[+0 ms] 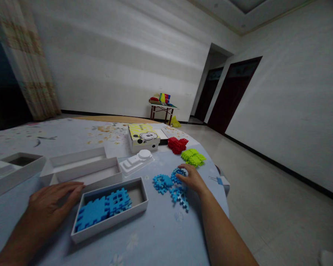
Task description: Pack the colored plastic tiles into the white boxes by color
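My left hand (50, 201) lies flat on the table, fingers stretched out against the left end of a shallow grey box (140, 207). Inside that box lie several blue interlocking plastic pieces (104, 210). My right hand (192, 178) rests on a loose pile of blue pieces (166, 184) to the right of the box, its fingers curled over them; I cannot see whether it grips one. Further back lie a pile of green pieces (193, 157) and a pile of red pieces (177, 144).
Two empty white box trays (83, 168) stand behind the grey box, another grey box (19, 162) at far left. A white plastic insert (137, 161) and a yellow cartoon-mouse box (143, 137) sit behind. The round table's edge (222, 184) runs close on the right. A small table (163, 107) stands by the far wall.
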`<state>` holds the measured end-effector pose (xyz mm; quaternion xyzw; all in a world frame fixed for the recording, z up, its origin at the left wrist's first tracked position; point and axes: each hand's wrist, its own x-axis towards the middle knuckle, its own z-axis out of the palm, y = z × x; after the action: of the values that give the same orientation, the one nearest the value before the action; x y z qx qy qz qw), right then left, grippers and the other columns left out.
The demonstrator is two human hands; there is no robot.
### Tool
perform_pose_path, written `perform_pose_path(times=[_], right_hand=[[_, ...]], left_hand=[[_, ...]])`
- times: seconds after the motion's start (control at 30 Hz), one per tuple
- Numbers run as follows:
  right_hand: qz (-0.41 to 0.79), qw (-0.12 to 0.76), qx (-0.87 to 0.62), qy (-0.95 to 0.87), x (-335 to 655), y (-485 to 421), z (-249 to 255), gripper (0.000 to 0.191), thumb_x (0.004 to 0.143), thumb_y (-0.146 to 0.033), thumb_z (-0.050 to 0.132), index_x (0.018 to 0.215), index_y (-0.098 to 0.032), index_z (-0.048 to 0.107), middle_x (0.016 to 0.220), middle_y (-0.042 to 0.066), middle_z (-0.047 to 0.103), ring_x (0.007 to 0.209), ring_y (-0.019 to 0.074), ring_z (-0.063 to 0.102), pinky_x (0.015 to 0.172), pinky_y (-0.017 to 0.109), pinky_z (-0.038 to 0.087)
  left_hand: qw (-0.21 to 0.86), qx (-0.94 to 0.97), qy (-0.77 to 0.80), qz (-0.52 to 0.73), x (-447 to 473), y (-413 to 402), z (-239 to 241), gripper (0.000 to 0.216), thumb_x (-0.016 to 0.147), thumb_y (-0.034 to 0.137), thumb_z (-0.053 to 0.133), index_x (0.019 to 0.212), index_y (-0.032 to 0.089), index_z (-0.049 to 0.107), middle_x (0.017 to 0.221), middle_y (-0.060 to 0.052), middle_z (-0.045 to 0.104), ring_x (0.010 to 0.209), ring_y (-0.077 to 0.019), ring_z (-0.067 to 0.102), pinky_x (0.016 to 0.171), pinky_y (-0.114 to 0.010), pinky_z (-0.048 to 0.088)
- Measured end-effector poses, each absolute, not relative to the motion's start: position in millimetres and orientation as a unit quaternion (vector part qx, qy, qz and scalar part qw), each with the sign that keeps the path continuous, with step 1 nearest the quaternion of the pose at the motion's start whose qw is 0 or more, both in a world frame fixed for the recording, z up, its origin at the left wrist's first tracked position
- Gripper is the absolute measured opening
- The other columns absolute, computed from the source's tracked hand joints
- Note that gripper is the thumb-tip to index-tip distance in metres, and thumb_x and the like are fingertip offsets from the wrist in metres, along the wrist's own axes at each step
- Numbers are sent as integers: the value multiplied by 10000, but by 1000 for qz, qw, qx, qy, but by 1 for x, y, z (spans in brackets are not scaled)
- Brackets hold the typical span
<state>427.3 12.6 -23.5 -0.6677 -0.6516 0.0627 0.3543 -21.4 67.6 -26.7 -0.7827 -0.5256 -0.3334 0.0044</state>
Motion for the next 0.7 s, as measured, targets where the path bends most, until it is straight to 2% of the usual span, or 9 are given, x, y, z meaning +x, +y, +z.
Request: perform_pose_path(times=[0.1,0.23,0.43,0.7], right_hand=[[67,338,-689,-637,430,16,-30,455,710,-350,658,1127,-175,607,1172,127,602,1146,272,505,997,447,350],[116,327,-697,-628,434,19,-36,477,712,-353,654,1154,-188,588,1166,109,614,1103,268,543,973,455,377],[167,359,-652,-647,437,18,-32,567,655,-247,679,1207,-197,557,1224,98,582,1124,247,531,980,421,380],[219,306,-656,-654,437,14,-28,697,631,-275,695,1283,-143,487,1296,126,521,1169,251,493,1005,395,360]], left_hand=[[7,-778,-531,-335,-21,66,-25,449,800,599,392,925,261,660,1003,-27,711,1018,-242,590,985,-426,345],[1,-776,-540,-326,-21,64,-24,483,796,617,381,941,250,660,1023,-32,704,1037,-250,581,995,-444,324],[0,-782,-529,-329,-21,65,-25,471,802,604,386,957,246,650,1021,-31,701,1038,-243,578,1007,-429,320],[-18,-769,-546,-332,-15,57,-15,468,807,584,394,936,225,663,1017,-44,699,1024,-242,580,992,-432,325]])
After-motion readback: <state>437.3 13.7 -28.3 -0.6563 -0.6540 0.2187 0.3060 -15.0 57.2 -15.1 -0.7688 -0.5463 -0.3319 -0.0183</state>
